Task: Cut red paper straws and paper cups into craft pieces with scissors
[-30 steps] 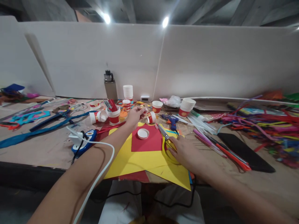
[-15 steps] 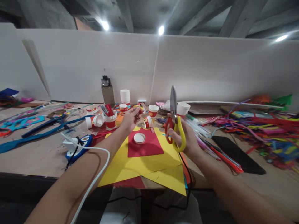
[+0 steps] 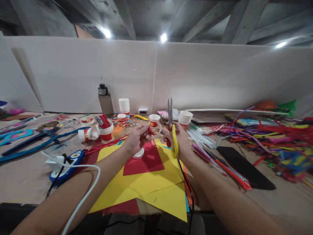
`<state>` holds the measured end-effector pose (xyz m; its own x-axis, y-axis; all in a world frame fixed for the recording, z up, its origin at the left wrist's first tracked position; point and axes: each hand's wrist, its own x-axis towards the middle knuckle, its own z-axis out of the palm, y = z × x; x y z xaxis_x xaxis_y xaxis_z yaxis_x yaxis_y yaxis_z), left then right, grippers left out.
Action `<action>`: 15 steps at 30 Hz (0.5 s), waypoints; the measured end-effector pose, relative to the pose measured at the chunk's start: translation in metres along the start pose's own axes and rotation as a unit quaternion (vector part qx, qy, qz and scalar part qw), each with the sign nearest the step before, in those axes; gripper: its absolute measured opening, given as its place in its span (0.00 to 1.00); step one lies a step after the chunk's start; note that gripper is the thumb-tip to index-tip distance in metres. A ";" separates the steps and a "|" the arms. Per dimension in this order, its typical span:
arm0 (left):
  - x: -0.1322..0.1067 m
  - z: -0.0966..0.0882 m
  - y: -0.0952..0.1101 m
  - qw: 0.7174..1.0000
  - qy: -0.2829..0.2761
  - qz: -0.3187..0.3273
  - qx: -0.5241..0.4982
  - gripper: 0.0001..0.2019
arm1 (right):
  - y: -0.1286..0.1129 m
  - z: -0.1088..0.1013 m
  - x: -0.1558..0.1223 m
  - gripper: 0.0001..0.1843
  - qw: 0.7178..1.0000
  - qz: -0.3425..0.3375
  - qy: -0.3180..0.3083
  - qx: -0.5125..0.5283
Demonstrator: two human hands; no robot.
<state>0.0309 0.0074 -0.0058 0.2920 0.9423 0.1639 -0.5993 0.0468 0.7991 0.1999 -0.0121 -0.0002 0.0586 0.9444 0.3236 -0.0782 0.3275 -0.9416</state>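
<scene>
My left hand (image 3: pixel 139 139) is closed, its fingertips on a cut ring of red and white paper cup (image 3: pixel 156 130). My right hand (image 3: pixel 180 138) grips scissors (image 3: pixel 174 137) with red and yellow handles, the blades pointing up and slightly apart. Right behind the ring stands a red and white paper cup (image 3: pixel 154 118). Below my hands a red sheet (image 3: pixel 146 164) lies on yellow sheets (image 3: pixel 117 186). A round white cup piece (image 3: pixel 139 153) rests on the red sheet, partly covered by my left hand.
On the left are a cup holding pens (image 3: pixel 105 133), a tipped cup (image 3: pixel 85 134) and a blue power strip (image 3: pixel 67 169); its white cable crosses over my left forearm. A bottle (image 3: pixel 105 101) and stacked cups (image 3: pixel 124 106) stand behind. Rightward lie a cutter knife (image 3: pixel 233 173), a black phone-like slab (image 3: pixel 246 168) and colourful strips (image 3: pixel 276 143).
My left hand has come down and nearer with the cup ring, and my right hand has moved left with the scissors. The hands are closer together, and the scissors have turned more edge-on.
</scene>
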 end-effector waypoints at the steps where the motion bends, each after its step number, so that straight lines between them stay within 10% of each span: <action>1: -0.003 0.003 -0.002 1.000 -0.011 -0.005 0.014 0.12 | 0.001 -0.002 0.000 0.27 1.000 0.012 -0.002 -0.005; 15: -0.016 0.015 -0.016 0.988 -0.047 -0.043 0.142 0.12 | -0.012 -0.003 -0.008 0.22 0.993 0.109 -0.019 -0.024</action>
<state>0.0476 -0.0130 -0.0126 0.4088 0.9032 0.1311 -0.3394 0.0171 0.9405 0.2029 -0.0238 0.0078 0.0068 0.9936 0.1130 -0.0365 0.1132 -0.9929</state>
